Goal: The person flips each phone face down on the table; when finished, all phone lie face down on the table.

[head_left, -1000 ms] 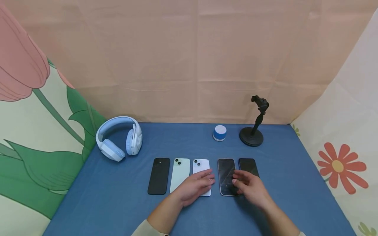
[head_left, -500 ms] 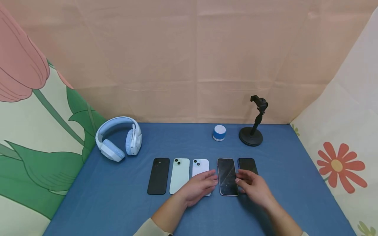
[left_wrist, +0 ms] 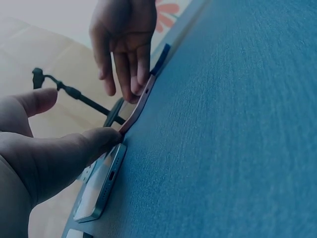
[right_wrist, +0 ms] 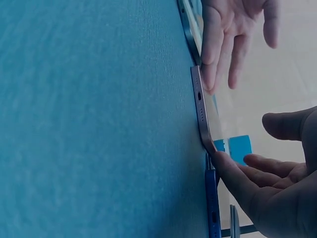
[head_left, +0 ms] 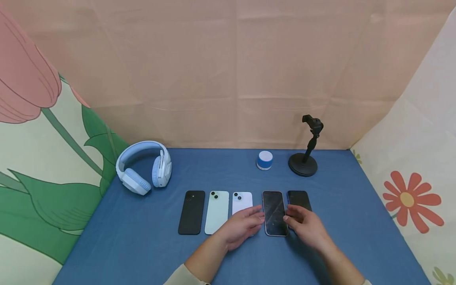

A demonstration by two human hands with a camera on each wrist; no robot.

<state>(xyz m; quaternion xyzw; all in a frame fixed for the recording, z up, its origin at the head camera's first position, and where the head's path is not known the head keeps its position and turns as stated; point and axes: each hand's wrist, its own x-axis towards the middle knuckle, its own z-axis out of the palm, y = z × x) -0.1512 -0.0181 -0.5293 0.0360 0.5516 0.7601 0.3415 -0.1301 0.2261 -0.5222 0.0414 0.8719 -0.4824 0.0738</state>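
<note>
A pink-framed phone (head_left: 275,213) lies flat, dark screen up, between both hands. My left hand (head_left: 243,225) has its fingers extended over a pale lilac phone (head_left: 242,200), fingertips at the pink-framed phone's left edge. On the opposite edge are the fingertips of my right hand (head_left: 304,225), which partly covers a dark phone (head_left: 299,199). In the right wrist view, fingertips touch the end of the pink frame (right_wrist: 200,104) where it meets the blue-edged phone (right_wrist: 212,198). Neither hand curls around anything.
Left of the hands lie a mint phone (head_left: 217,212) and a black phone (head_left: 191,212). Light blue headphones (head_left: 144,166) rest at the back left. Behind the phones stand a blue-and-white round jar (head_left: 265,160) and a black stand (head_left: 303,164), on a blue cloth (head_left: 142,237).
My left hand has slid right, to the pink-framed phone's left edge. The right hand has drawn slightly right, from over that phone to its right edge. The phones stay in place.
</note>
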